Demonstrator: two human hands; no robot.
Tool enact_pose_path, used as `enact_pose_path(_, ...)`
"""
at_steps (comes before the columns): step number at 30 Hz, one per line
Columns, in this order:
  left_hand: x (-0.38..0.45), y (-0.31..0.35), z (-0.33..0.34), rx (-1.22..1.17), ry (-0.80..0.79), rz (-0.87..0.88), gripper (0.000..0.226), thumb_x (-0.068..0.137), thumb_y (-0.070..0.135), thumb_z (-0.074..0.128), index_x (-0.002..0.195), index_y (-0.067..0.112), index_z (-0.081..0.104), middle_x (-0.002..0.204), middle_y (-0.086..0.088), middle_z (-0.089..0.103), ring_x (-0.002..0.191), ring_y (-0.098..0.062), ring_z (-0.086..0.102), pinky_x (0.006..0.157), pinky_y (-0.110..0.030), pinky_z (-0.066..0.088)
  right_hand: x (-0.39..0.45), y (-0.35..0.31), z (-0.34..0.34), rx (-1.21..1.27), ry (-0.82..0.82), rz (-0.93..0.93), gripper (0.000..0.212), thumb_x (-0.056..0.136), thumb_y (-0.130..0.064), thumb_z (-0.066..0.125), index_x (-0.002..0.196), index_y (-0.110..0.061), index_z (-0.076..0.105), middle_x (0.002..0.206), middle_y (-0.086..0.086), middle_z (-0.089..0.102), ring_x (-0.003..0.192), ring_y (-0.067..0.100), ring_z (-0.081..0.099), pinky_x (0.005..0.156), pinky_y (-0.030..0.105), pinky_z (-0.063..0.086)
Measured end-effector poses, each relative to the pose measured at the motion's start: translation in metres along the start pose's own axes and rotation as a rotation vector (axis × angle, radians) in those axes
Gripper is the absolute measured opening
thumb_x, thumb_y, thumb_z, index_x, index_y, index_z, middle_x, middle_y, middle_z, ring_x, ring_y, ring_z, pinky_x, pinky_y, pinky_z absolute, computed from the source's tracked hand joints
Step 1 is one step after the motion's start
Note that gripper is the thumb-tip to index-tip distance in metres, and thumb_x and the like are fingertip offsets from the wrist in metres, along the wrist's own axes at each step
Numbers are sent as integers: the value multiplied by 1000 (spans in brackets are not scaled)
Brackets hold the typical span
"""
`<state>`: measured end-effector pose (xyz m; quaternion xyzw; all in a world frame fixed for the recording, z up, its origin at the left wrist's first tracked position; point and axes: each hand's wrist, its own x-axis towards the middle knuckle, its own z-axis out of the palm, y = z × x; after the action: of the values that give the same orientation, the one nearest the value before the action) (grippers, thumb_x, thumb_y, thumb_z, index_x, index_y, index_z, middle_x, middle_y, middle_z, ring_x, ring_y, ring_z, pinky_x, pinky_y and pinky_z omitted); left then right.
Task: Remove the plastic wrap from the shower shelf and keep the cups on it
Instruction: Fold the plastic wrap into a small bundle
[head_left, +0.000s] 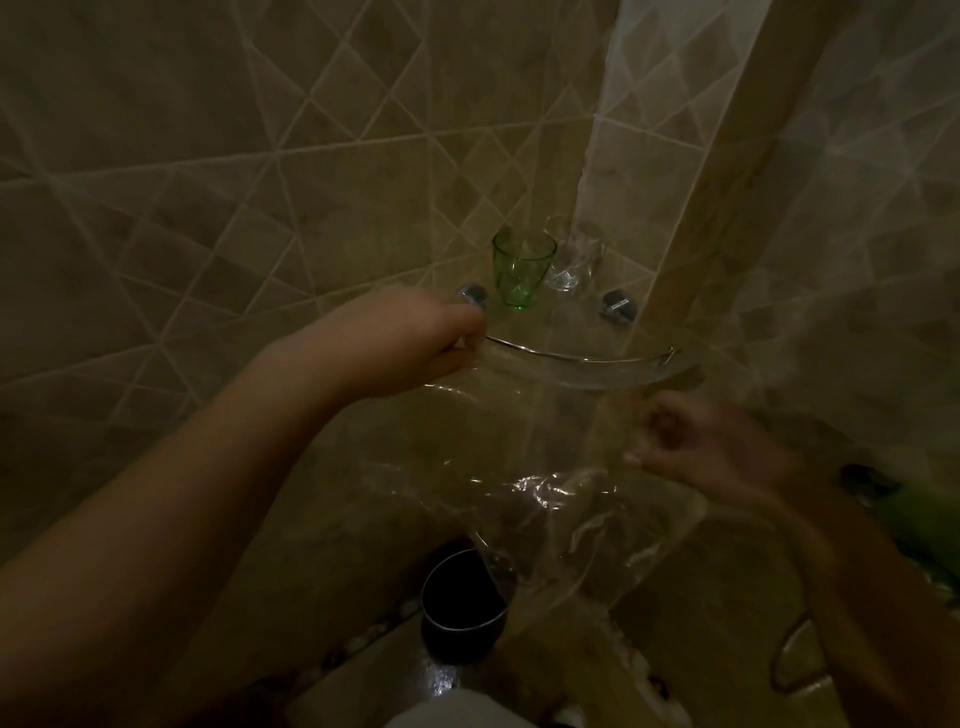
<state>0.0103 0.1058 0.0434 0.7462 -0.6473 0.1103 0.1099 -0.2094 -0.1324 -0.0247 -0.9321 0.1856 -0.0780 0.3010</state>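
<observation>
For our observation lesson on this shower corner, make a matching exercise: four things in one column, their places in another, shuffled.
Things:
1. green cup
2. clear cup
3. plastic wrap
4. dark bucket

Places:
A. on the floor below
B. hanging beneath the glass shelf
C. on the shelf, left
D. on the shelf, in the corner

Pairs: 1-C, 2-D, 3-B, 4-A

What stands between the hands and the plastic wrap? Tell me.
Nothing visible. The left hand is at the shelf rim's left end where the plastic wrap hangs; the right hand is at its right edge. Both cups, green and clear, stand behind.
</observation>
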Motion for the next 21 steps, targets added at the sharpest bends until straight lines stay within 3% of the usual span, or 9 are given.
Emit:
enact_pose_path(2,12,6,-5,-2,-17,20,15,88,28,58,97,17,60,85,-1,63,69,-20,55,61,-30,39,12,-17,4,168,-31,-2,42,59,-49,81,96,-43,62,93,-13,68,82,2,64,72,22,51)
enact_pose_path(4,21,12,-8,119,43,32,23,87,34,55,104,19,60,96,-4,67,82,-24,61,71,-34,40,25,-37,13,242,-82,-82,30,70,-34,79,93,-44,62,91,-12,69,79,2,66,69,16,51)
enact_pose_path(7,15,6,0,344,455,-185,42,84,38,63,121,19,56,118,-9,61,112,-29,54,91,-45,36,36,-45,23,346,-52,-144,28,85,-5,65,88,-33,66,70,-12,71,67,3,64,65,21,51)
enact_pose_path(9,-9,8,21,146,876,-399,51,83,34,65,127,13,49,125,-15,53,117,-27,48,97,-41,35,36,-37,26,480,18,-140,30,86,2,61,87,-28,68,65,-17,72,61,-3,62,61,16,49)
enact_pose_path(11,-38,22,59,-270,1024,-642,63,82,32,67,132,10,37,129,-18,44,118,-18,41,102,-29,35,30,-26,30,646,121,-102,29,85,5,59,88,-22,69,69,-18,73,63,-5,63,60,11,48)
enact_pose_path(13,-60,39,99,-747,775,-899,82,80,36,72,140,12,22,136,-8,32,118,-8,36,98,-8,32,22,-14,36,789,214,-24,27,86,2,59,89,-21,73,73,-15,75,66,-2,66,59,13,50)
enact_pose_path(16,-74,50,138,-1354,364,-994,68,78,35,71,136,20,38,132,-1,52,101,-3,62,74,-14,51,9,3,49,978,270,106,29,87,-1,57,82,-23,74,71,-6,75,63,5,66,54,18,52)
enact_pose_path(18,-73,45,145,-1414,274,-964,23,86,21,67,108,25,61,104,-3,73,80,-10,71,58,-19,53,3,10,59,1025,284,196,23,87,-1,57,87,-18,72,71,-3,75,63,9,67,54,20,53)
enact_pose_path(21,-70,39,145,-1288,291,-875,14,91,7,61,89,20,65,68,6,72,61,-8,64,52,-16,47,0,16,67,903,350,315,23,85,-9,64,108,-15,64,99,5,73,80,15,66,69,31,54)
